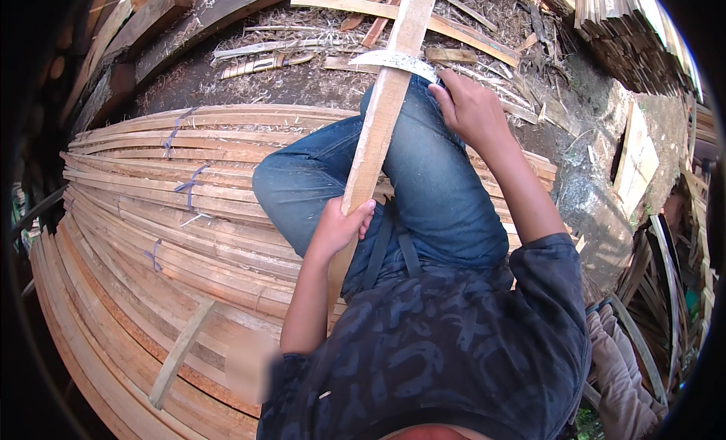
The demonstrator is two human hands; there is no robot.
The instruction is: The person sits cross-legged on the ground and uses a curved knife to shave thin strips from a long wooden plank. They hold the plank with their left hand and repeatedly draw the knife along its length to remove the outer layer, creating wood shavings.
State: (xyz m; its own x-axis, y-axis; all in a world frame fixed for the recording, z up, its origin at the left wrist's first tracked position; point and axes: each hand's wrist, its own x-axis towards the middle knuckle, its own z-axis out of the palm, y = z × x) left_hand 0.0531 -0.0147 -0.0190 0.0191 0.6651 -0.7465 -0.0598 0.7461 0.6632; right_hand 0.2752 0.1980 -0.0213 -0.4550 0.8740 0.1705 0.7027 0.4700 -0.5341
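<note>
In the head view, gripping the plank low down with the left hand, fingers and thumb wrapped firmly round near the lap. With the right hand curled closed on the near end of the curved knife; impossible to tell the exact hold, with the grip end hidden.

Running lengthwise from the lap, across the jeans, to beyond the top edge of the view, leaning slightly right at the far end: so for the plank. Crossing it nearly square with the knife, tip out past its left edge; contact hard to judge. At knife height, with the plank just left of the right hand, and the left hand well apart, farther down it. Seated over wood strips tied in bundles, facing scattered scraps.
</note>
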